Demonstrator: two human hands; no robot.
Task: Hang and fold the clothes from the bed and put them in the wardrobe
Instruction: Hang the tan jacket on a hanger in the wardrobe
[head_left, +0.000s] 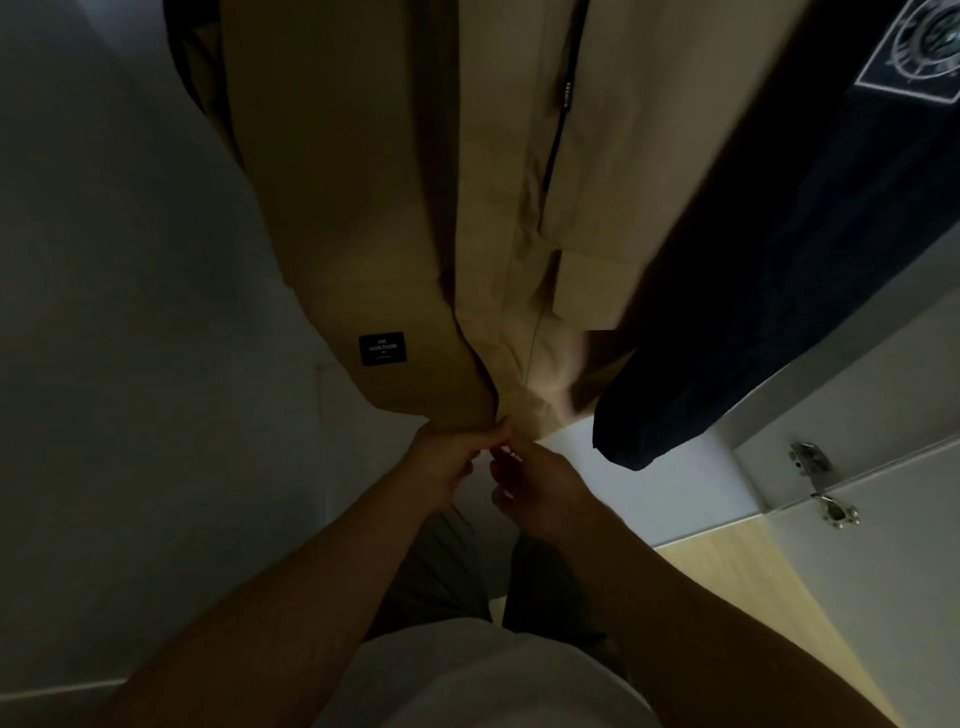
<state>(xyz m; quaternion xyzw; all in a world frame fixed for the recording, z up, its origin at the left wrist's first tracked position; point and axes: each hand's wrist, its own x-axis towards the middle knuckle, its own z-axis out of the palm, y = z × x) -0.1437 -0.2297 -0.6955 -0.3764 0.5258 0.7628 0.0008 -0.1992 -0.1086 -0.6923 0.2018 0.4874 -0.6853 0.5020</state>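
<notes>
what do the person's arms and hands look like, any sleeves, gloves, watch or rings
Both arms are bare as far as the frame's edge; no sleeves show. The left hand and right hand wear no gloves, and no watch or bracelet shows at either wrist. Rings cannot be made out in the dim light. Between the arms are a white top and dark olive trousers.

The head camera looks steeply down from the person's head, facing into the wardrobe (857, 405). It sits very near the hanging coat (395, 208), which fills the upper frame. Both forearms enter from the bottom edge; the left hand (447, 462) and right hand (545, 488) meet at centre.
</notes>
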